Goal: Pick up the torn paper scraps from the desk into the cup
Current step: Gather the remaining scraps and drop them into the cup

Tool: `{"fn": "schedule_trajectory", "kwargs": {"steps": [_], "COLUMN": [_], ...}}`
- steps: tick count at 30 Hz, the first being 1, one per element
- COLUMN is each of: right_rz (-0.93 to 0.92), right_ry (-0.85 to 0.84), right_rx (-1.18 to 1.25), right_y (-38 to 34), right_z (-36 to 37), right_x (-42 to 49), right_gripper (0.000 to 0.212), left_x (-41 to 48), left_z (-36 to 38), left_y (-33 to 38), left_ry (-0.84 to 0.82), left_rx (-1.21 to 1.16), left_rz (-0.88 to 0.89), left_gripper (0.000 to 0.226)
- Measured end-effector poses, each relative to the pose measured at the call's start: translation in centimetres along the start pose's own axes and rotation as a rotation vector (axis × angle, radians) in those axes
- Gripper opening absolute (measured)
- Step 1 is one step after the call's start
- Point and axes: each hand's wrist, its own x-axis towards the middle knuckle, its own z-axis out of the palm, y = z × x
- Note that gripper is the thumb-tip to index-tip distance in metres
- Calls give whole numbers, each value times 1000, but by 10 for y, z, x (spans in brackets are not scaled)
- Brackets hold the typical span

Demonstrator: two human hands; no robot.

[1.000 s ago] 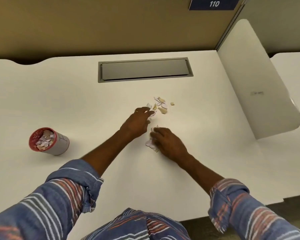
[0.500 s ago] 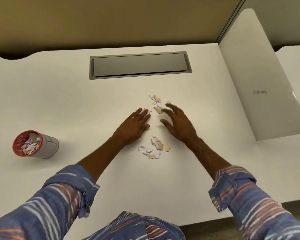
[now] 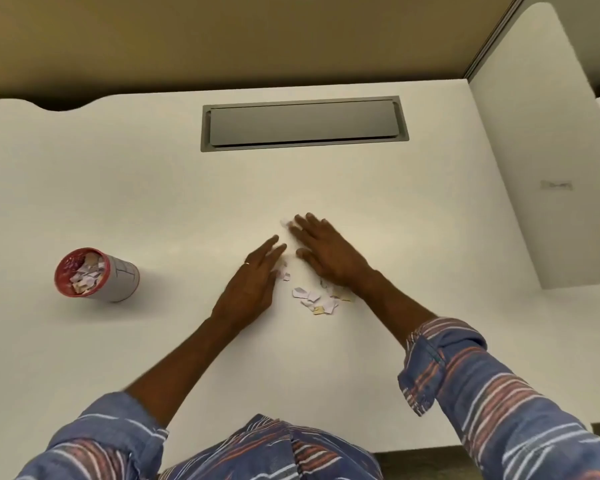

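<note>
The right hand (image 3: pixel 326 258) has moved onto the farther scraps (image 3: pixel 285 223), fingers straight and flat. The left hand (image 3: pixel 253 285), likewise flat, rests beside the heap (image 3: pixel 315 299) at mid-desk (image 3: pixel 153 202). The cup (image 3: pixel 94 275) stands toward the left edge, well apart. A brisk sweep could scatter the light paper.

Both hands were out over the desk (image 3: pixel 153 202), the left hand (image 3: pixel 253 285) just left of the right hand (image 3: pixel 329 252), fingertips near each other. A pile of paper scraps (image 3: pixel 317 299) lay between the wrists, on the near side of the right palm. A stray pair (image 3: pixel 284 274) sat just right of the left fingers, and a loose scrap (image 3: pixel 284 223) lay at the right fingertips. The cup (image 3: pixel 94 275), with scraps in it, stood well left of the left hand. The cable hatch (image 3: pixel 303 123) lay beyond both hands. The divider panel (image 3: pixel 548 168) stood well right of the right hand.
</note>
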Motion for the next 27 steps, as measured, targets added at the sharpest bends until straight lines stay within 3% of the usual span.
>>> {"fn": "schedule_trajectory", "kwargs": {"steps": [2, 5, 11, 14, 18, 21, 24, 27], "right_rz": [-80, -22, 61, 10, 52, 88, -4, -128], "right_ry": [7, 24, 131, 130, 129, 181, 133, 83], "right_rx": [63, 194, 162, 108, 107, 118, 113, 99], "right_y": [-5, -10, -11, -15, -18, -26, -42, -57], "right_z": [5, 3, -6, -2, 1, 8, 20, 32], "right_x": [-16, -44, -82, -97, -108, -105, -97, -99], "right_gripper": [52, 61, 37, 28, 36, 46, 61, 48], "left_x": [11, 32, 41, 25, -4, -30, -50, -60], "left_z": [-4, -7, 5, 9, 2, -1, -1, 0], "left_y": [2, 5, 2, -3, -9, -13, -16, -18], "left_ry": [42, 52, -201, -251, -175, -95, -10, 87], "left_rx": [-14, 13, 205, 215, 164, 93, 56, 34], "left_rz": [-24, 32, 294, 298, 285, 177, 108, 94], "left_gripper": [55, 56, 45, 45, 43, 41, 37, 33]}}
